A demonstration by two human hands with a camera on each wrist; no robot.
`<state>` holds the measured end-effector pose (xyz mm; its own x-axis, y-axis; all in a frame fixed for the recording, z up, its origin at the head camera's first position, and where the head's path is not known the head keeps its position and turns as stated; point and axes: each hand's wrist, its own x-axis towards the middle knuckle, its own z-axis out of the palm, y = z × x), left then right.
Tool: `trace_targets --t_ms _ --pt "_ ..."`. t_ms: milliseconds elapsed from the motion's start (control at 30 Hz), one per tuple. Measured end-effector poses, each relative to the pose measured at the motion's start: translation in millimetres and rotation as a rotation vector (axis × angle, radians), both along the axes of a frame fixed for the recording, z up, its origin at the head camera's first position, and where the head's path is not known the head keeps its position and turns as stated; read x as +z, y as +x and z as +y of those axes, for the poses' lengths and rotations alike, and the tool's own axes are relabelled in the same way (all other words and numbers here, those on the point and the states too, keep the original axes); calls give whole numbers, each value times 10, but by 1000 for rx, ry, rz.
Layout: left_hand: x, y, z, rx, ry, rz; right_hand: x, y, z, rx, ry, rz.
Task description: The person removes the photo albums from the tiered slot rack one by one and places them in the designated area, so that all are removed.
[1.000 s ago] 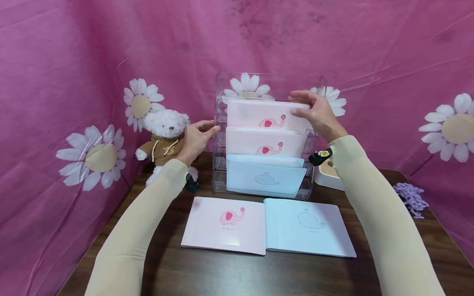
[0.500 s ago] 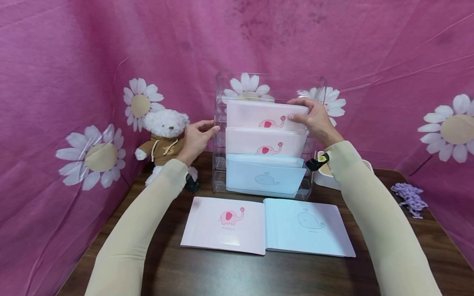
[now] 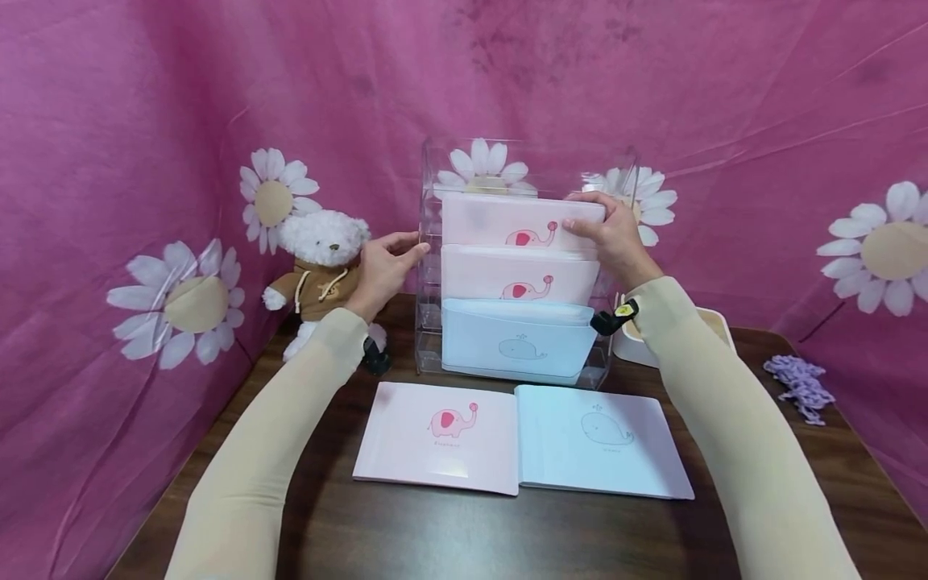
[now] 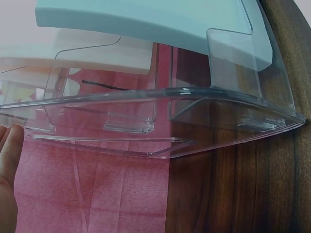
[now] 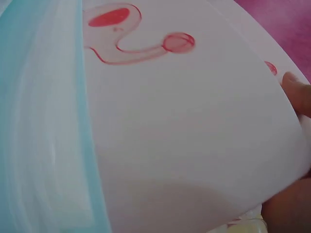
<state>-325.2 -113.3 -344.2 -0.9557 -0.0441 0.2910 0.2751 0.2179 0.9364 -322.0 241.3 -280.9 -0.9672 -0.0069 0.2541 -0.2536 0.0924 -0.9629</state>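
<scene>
A clear plastic rack (image 3: 513, 189) stands upright at the back of the table with tiered pockets. My left hand (image 3: 384, 270) holds its left side edge between thumb and fingers; in the left wrist view, only part of that hand (image 4: 7, 170) shows beside the rack wall. My right hand (image 3: 612, 238) pinches the right end of the top pink photo album (image 3: 486, 221), thumb in front and fingers behind. Below it in the rack sit another pink album (image 3: 478, 272) with an elephant and a light blue album (image 3: 478, 342) with a whale.
A pink album (image 3: 413, 435) and a blue album (image 3: 558, 451) lie side by side on the wooden table (image 3: 435, 540). A teddy bear (image 3: 319, 282) sits left of the rack. A white box (image 3: 634, 350) and purple crocheted piece (image 3: 801, 387) lie right.
My right hand has moved slightly left and down along the top pink album's right end, its grip now closer around the corner. The left hand stays at the rack's side.
</scene>
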Motion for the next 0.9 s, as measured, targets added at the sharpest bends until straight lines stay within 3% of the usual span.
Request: trace_targets --t_ms 133,333,567,900 --pt "-7 -8 -13 1 3 -13 -28 -27 -43 -31 -39 -39" --pt "-40 -28 -19 18 -21 -5 -45 -35 -67 -76 -10 -90" --pt "-36 -14 3 25 -56 -7 14 -31 -78 -155 170 -103" --pt "-2 5 6 53 -72 17 156 -7 -119 -214 252 -55"
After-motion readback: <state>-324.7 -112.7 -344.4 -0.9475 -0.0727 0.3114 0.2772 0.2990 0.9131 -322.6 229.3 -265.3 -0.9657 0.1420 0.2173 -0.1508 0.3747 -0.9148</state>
